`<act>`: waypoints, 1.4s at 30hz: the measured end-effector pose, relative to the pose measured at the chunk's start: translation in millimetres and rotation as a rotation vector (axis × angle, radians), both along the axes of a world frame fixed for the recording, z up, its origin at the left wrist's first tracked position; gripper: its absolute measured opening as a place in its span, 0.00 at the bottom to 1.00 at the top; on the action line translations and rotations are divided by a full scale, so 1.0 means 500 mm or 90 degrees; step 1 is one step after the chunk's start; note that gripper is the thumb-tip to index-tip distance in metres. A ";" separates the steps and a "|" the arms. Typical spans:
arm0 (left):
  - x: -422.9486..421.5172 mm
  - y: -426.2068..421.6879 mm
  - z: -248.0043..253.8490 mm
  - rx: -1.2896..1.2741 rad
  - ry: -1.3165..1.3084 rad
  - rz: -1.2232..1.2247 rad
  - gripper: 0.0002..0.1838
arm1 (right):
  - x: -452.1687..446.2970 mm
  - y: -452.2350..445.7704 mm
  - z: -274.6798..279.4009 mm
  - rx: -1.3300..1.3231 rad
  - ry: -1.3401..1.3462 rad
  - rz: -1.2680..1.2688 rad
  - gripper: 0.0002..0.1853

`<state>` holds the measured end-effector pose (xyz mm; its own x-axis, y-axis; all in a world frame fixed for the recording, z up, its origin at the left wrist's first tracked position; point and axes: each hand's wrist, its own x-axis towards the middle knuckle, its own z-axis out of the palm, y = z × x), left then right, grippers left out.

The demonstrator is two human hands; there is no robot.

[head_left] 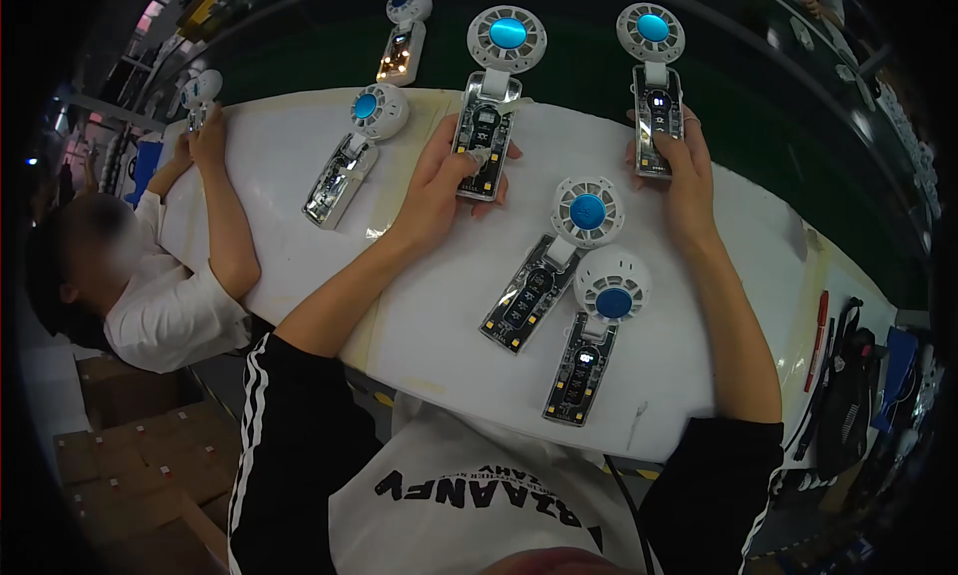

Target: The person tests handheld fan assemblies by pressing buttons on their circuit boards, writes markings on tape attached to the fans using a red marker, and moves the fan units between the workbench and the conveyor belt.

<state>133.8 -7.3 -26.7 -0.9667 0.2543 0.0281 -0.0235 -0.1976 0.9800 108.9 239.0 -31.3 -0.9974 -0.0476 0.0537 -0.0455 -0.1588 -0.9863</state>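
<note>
My left hand (pixel 434 191) is wrapped round the clear handle of a white handheld fan (pixel 506 38) with a blue hub, its thumb on the front of the handle. A second handheld fan (pixel 651 31) is in my right hand (pixel 687 171), thumb pressed on the lower handle below a small lit display. Between my forearms, two more handheld fans lie on the white table: one tilted (pixel 587 213), the other nearer me (pixel 611 300) with its display lit. Left of my left hand rests another fan (pixel 377 111).
A fan with glowing lights (pixel 399 61) lies beyond the table (pixel 429 345) on a dark green surface. At left, a co-worker (pixel 175 300) holds a similar fan. A red pen (pixel 816 340) and a black pouch (pixel 846 415) lie at the right edge. Cardboard boxes (pixel 130 465) stand lower left.
</note>
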 end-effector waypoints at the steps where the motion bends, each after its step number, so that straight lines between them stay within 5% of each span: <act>1: 0.000 -0.001 0.000 0.002 0.000 -0.011 0.24 | -0.001 -0.001 0.002 0.004 -0.002 -0.008 0.25; 42: 0.007 -0.017 -0.005 0.011 0.002 -0.044 0.19 | -0.003 -0.004 -0.001 0.033 -0.007 -0.007 0.24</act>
<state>137.1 -15.9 -29.2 -0.9470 0.3191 0.0366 -0.0341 -0.2131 0.9764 107.6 237.1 -32.0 -0.9984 -0.0390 0.0408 -0.0364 -0.1074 -0.9936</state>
